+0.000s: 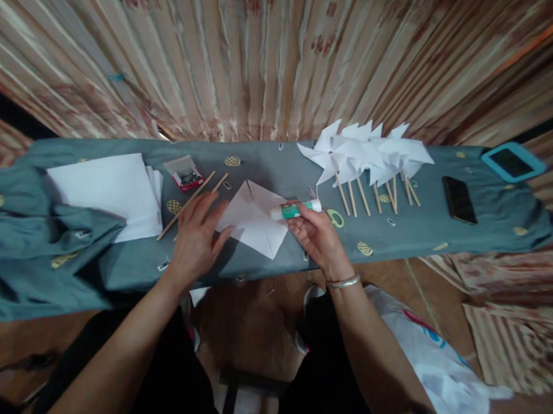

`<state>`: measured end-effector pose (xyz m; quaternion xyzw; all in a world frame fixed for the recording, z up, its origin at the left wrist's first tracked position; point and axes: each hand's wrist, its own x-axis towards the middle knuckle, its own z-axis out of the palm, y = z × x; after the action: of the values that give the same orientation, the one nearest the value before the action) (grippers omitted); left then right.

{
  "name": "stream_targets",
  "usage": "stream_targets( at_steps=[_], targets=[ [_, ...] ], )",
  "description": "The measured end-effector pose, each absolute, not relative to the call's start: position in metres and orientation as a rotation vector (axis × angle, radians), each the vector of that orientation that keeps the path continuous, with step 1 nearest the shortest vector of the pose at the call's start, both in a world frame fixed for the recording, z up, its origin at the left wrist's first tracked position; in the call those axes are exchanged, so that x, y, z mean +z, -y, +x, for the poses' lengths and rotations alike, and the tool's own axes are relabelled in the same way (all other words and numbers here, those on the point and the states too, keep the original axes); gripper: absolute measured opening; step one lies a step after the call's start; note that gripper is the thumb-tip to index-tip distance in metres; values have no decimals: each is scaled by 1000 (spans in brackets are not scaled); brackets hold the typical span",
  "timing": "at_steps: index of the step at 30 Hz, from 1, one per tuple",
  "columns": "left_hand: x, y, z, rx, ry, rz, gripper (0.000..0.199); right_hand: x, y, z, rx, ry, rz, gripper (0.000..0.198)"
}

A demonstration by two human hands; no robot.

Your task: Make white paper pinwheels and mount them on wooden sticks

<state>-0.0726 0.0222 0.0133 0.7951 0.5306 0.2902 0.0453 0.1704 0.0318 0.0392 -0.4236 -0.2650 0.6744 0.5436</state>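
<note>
My right hand (315,233) grips a green and white glue stick (291,210), held above the right corner of a square white sheet of paper (255,221). Crease or cut lines run inward from two of the sheet's corners. At the sheet's left edge is my left hand (198,238), fingers apart, holding nothing. Two thin wooden sticks (185,207) lie partly under or beside that hand. Just past my right hand, the yellow-green handle of a pair of scissors (336,219) shows; the rest is hidden.
Several white paper pinwheels (371,151) on sticks lie at the back right, near a dark phone (459,199) and a blue-framed device (513,161). Left are stacked white paper (103,193) and a small red and white box (185,173). A plastic bag (435,373) rests on the floor.
</note>
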Motion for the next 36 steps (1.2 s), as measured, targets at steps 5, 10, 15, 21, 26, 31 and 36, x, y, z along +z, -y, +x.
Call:
stream_targets(
  at_steps=[5,10,15,21,26,31,36],
  targets=[
    [13,-23,-97,786,-1715,2441,43,41,-28,175,1586,623,-1035,21],
    [6,-21,-103,668,-1708,2443,40,43,-24,176,1601,652,-1025,25],
    [7,-19,-100,595,-1687,2446,39,41,-23,182,1521,564,-1084,20],
    [10,-16,-102,658,-1706,2366,36,31,-29,184,1484,548,-1117,15],
    [16,-12,-97,867,-1651,2206,33,23,-31,174,1500,645,-1132,16],
    [8,0,-72,881,-1359,2176,34,14,-35,162,1505,691,-1162,15],
    [-1,6,-59,818,-1256,2193,33,9,-39,156,1470,702,-1204,19]
  ],
)
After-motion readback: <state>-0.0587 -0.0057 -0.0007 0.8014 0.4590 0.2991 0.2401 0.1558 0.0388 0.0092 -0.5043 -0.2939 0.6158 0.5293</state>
